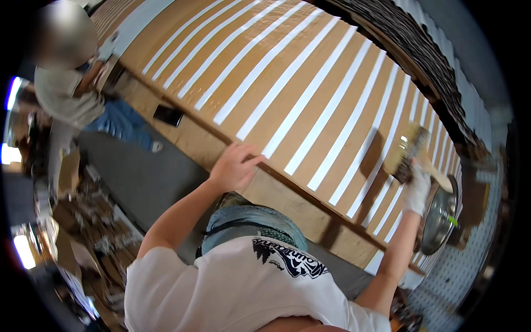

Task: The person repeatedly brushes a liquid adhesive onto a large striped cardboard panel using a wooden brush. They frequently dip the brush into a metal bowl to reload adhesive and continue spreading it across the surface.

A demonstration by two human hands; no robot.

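A long brown panel [310,91] with several white strips running across it lies in front of me. My left hand [237,169] is at its near edge, fingers loosely apart and touching the edge, with nothing seen in them. My right hand [418,191], in a whitish glove, grips a wide brush [406,149] with pale bristles and a light wooden handle. The brush is over the right part of the panel and casts a shadow there; the glove hides part of its grip. Beside the right hand stands a round metal bowl [440,224] with a small bright green item at its rim.
A wooden ledge [282,193] runs below the panel's near edge, with a dark phone-like object [168,115] on it. At the far left a person [72,94] sits by the panel. Dark layered sheets [426,50] line the far side. Cardboard boxes [72,249] stand at lower left.
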